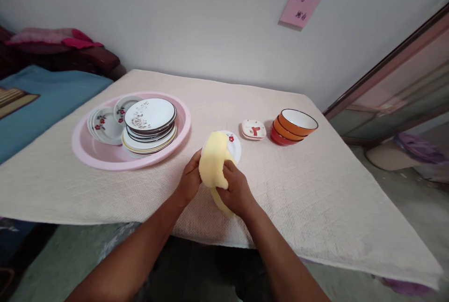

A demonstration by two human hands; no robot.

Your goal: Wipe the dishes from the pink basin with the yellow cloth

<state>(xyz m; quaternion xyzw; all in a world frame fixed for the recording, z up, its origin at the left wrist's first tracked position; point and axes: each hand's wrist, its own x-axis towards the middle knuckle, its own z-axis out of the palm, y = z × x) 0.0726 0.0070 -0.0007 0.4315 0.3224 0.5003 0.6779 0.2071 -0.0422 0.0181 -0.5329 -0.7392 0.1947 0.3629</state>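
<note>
A small white plate [234, 144] with a red flower print is held over the table's near middle. My left hand [190, 181] grips its left rim, fingers curled round it. A yellow cloth [213, 161] covers most of the plate's face. My right hand [236, 190] is closed on the cloth's lower part and presses it against the plate.
A pink basin [87, 150] at the left holds stacks of patterned plates [150, 119]. A small square white dish [253, 129] and a stack of orange and red bowls [293, 126] sit right of centre. A cream cloth covers the table [315, 199]. A blue-covered bed lies far left.
</note>
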